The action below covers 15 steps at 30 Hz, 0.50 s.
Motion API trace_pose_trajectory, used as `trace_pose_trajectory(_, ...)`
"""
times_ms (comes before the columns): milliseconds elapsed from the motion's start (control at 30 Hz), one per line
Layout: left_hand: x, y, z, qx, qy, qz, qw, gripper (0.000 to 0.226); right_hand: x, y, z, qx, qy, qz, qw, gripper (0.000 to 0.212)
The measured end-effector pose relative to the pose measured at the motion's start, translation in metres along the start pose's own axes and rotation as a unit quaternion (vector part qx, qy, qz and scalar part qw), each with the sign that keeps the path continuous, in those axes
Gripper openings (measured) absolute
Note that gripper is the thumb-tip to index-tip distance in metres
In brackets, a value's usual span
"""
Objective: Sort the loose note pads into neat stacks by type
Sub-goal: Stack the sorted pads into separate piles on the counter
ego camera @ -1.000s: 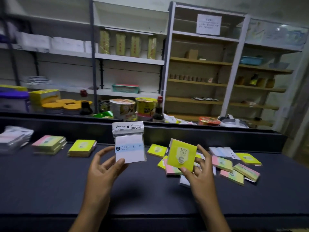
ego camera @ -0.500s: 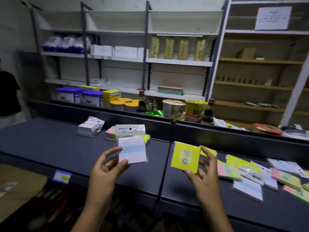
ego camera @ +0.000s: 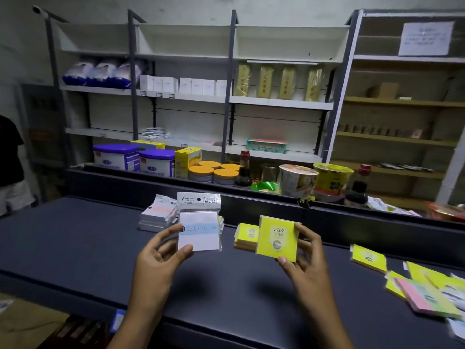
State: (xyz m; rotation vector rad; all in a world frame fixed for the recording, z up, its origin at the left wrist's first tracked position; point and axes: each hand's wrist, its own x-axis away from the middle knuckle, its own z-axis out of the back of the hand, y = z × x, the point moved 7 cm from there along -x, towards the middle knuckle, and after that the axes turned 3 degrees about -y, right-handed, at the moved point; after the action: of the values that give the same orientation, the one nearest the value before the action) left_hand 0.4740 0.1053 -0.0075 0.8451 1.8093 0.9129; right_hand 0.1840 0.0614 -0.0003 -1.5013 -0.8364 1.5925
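Observation:
My left hand point(ego camera: 161, 255) pinches a white packaged note pad point(ego camera: 198, 222) with a pale blue band, held upright above the dark counter point(ego camera: 75, 238). My right hand point(ego camera: 305, 258) grips a yellow pad point(ego camera: 276, 239) marked 2207, also lifted. Behind the white pad lies a stack of white packaged pads point(ego camera: 157, 216). A stack of yellow pads point(ego camera: 246, 236) sits just left of the held yellow one. Loose yellow and pink-green pads point(ego camera: 425, 293) lie scattered at the right; one yellow pad point(ego camera: 368, 258) lies apart from them.
A raised dark ledge point(ego camera: 276, 207) runs along the counter's back. Beyond it stand tubs, tins, noodle cups point(ego camera: 297, 180) and bottles, with shelving behind. A person in black point(ego camera: 10, 162) stands at the far left. The counter's front edge drops to the floor.
The view has swung back rightward and closer. Both hands still hold their pads; the yellow pad now hangs beside the yellow stack, and the white pad in front of the white stack.

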Motion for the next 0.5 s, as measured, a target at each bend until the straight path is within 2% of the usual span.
trace_pose_trajectory(200, -0.041, -0.019, 0.027, 0.015, -0.017, 0.006, 1.0, 0.042, -0.031, 0.02, -0.038, 0.04, 0.003, -0.029, 0.999, 0.061)
trace_pose_trajectory(500, -0.071, -0.038, 0.036, 0.032, -0.039, 0.02, 0.999, 0.04, -0.086, 0.044, -0.055, 0.116, -0.008, -0.112, 0.987, 0.048)
